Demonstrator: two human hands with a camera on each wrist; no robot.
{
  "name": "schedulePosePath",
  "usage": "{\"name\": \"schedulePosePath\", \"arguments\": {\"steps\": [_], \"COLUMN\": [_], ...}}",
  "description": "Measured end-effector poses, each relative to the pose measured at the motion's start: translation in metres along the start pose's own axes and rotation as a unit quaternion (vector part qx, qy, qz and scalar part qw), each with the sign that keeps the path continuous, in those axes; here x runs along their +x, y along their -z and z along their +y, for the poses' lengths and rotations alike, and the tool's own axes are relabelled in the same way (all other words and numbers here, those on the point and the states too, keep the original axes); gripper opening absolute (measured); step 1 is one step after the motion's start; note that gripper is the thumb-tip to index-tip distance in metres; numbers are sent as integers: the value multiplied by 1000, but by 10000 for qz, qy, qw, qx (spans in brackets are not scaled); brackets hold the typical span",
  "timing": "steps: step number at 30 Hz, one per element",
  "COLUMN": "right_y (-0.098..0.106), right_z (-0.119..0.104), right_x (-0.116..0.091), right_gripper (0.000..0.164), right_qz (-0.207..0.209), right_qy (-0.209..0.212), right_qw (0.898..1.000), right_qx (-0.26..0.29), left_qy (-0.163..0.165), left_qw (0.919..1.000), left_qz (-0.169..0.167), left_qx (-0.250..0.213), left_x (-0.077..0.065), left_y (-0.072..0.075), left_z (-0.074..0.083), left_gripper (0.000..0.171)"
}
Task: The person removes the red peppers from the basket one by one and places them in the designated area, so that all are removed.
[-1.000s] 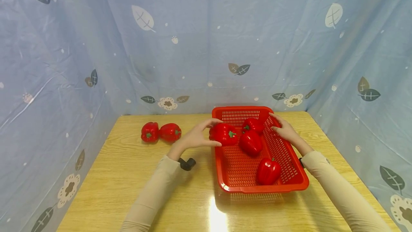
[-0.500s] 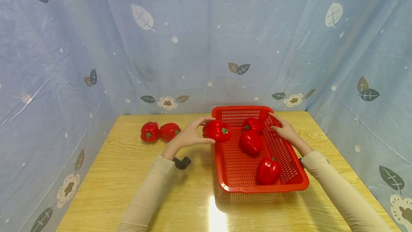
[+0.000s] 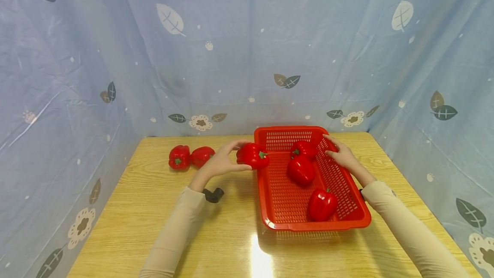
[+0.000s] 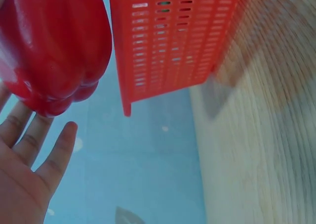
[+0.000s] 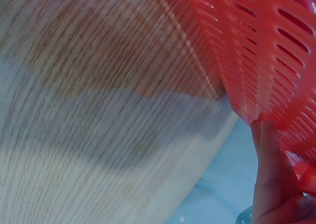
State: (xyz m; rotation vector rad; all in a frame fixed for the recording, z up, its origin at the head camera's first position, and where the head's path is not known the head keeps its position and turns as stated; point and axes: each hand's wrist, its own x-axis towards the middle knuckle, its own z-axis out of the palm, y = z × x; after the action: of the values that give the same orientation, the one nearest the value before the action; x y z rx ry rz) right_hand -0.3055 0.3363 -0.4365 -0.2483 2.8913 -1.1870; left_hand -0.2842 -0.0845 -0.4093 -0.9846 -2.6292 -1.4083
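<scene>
Left hand [image 3: 223,161] has the pepper [image 3: 251,156] grasped between thumb and fingers, raised at the left rim of the basket [image 3: 316,226]. Right hand [image 3: 342,156] holds the right rim. Three peppers [image 3: 301,170] inside, two peppers [image 3: 179,158] on the table [image 3: 131,226]. Looks like unloading; next move calls for clearing the rim, lowering beside those two.
</scene>
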Motion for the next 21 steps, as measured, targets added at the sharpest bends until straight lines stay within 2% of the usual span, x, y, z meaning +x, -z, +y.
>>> {"name": "schedulePosePath", "arguments": {"steps": [10,21], "right_y": [-1,-1], "right_z": [2,1], "right_x": [2,1], "right_gripper": [60,60], "right_qz": [138,142], "right_qy": [-7,64], "right_qw": [9994,9994], "right_qx": [-302,-307], "left_qy": [-59,353], "left_qw": [10000,9991], "left_qz": [42,113], "left_qx": [11,207], "left_x": [-1,-7], "left_y": [2,7], "left_z": [-10,-16], "left_gripper": [72,73]}}
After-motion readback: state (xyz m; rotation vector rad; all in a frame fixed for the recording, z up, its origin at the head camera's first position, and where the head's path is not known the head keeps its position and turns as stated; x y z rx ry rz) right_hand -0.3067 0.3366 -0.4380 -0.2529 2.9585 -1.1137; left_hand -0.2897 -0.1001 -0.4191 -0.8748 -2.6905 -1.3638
